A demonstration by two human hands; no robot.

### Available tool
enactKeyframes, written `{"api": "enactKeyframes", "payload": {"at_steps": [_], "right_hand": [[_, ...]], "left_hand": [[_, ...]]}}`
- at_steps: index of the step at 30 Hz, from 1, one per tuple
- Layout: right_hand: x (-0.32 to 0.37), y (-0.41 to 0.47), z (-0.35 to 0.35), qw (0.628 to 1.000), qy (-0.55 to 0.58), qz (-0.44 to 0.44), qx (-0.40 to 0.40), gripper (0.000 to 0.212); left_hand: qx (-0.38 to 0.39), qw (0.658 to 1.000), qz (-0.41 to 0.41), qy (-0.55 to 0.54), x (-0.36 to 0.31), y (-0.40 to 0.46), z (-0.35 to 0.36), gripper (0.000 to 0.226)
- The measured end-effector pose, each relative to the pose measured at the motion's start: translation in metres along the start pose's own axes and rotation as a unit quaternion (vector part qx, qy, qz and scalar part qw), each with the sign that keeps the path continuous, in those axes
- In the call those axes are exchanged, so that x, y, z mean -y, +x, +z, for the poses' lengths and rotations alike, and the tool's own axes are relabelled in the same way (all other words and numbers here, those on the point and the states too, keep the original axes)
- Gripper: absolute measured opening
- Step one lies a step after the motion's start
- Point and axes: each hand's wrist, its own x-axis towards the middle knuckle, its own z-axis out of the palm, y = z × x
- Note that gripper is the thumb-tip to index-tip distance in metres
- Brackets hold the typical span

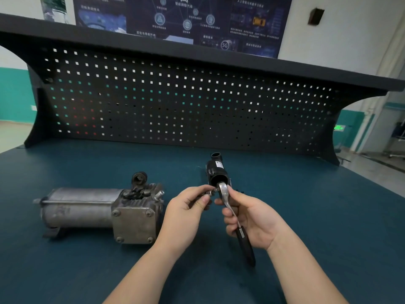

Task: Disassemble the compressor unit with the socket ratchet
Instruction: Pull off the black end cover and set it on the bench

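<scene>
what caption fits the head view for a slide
Both hands hold the socket ratchet above the bench, compressor unit lying untouched to the left.

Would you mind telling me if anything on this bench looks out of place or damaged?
Nothing stands out. The compressor unit lies on its side on the bench, apart from both hands, which hold the socket ratchet.

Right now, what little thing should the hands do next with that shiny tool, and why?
Probably seat the small socket fully on the ratchet head. The left hand pinches it at the head while the right hand grips the handle, both held up off the bench, and the compressor lies untouched to the left.
</scene>
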Motion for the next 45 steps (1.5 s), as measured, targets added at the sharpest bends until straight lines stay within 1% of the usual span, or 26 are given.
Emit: {"api": "enactKeyframes", "payload": {"at_steps": [4, 11, 18, 22, 25, 28, 31, 33, 36, 37, 38, 39, 40, 41, 42, 43, 44, 45], "right_hand": [[0.0, -0.001, 0.0, 1.0, -0.02, 0.015, 0.018, 0.033], [0.004, -0.007, -0.002, 0.997, 0.006, 0.049, 0.065, 0.029], [0.004, -0.006, -0.006, 0.996, -0.042, 0.062, 0.052, 0.031], [0.002, -0.005, -0.003, 0.996, -0.037, 0.064, 0.055, 0.031], [0.0, -0.005, -0.001, 0.996, -0.016, 0.062, 0.059, 0.032], [-0.002, -0.007, 0.002, 0.996, -0.007, 0.035, 0.077, 0.034], [-0.002, -0.007, 0.004, 0.996, -0.002, -0.003, 0.093, 0.037], [-0.002, -0.007, 0.005, 0.996, -0.011, -0.025, 0.089, 0.04], [-0.003, -0.011, 0.012, 0.994, -0.02, -0.059, 0.089, 0.048], [-0.003, -0.012, 0.017, 0.993, -0.026, -0.082, 0.085, 0.046], [-0.004, -0.013, 0.024, 0.991, -0.044, -0.107, 0.072, 0.043], [-0.006, -0.013, 0.034, 0.988, -0.077, -0.129, 0.048, 0.041], [-0.008, -0.013, 0.047, 0.981, -0.126, -0.146, 0.015, 0.042], [-0.011, -0.012, 0.06, 0.967, -0.19, -0.165, -0.028, 0.045], [-0.014, -0.01, 0.074, 0.944, -0.26, -0.186, -0.079, 0.045], [-0.019, -0.007, 0.09, 0.915, -0.323, -0.205, -0.125, 0.045], [-0.023, -0.005, 0.104, 0.888, -0.375, -0.207, -0.165, 0.047], [-0.027, -0.002, 0.116, 0.869, -0.414, -0.192, -0.192, 0.054]], "left_hand": [[0.001, 1.0, 0.014, 0.013, -0.003, -0.001, -0.001, 0.038], [0.025, 0.999, 0.025, 0.022, -0.011, -0.005, -0.005, 0.034], [0.048, 0.991, 0.041, 0.119, -0.01, -0.005, -0.009, 0.025], [0.031, 0.991, 0.052, 0.121, -0.01, -0.005, -0.009, 0.034], [0.012, 0.988, 0.079, 0.135, -0.01, -0.005, -0.008, 0.036], [-0.03, 0.979, 0.129, 0.157, -0.011, -0.005, -0.007, 0.026], [-0.066, 0.958, 0.182, 0.212, -0.011, -0.008, -0.006, 0.023], [-0.07, 0.946, 0.205, 0.241, -0.014, -0.011, -0.004, 0.022], [-0.066, 0.935, 0.236, 0.255, -0.028, -0.015, -0.007, 0.022], [-0.082, 0.932, 0.244, 0.257, -0.035, -0.017, -0.013, 0.024], [-0.114, 0.928, 0.25, 0.252, -0.04, -0.017, -0.023, 0.027], [-0.162, 0.923, 0.252, 0.242, -0.045, -0.018, -0.037, 0.029], [-0.225, 0.913, 0.243, 0.237, -0.048, -0.019, -0.055, 0.029], [-0.295, 0.9, 0.213, 0.241, -0.049, -0.019, -0.075, 0.03], [-0.364, 0.883, 0.158, 0.25, -0.048, -0.019, -0.098, 0.033], [-0.426, 0.865, 0.079, 0.254, -0.048, -0.018, -0.124, 0.038], [-0.475, 0.845, -0.022, 0.245, -0.043, -0.016, -0.148, 0.044], [-0.503, 0.826, -0.133, 0.219, -0.037, -0.014, -0.17, 0.053]]}}
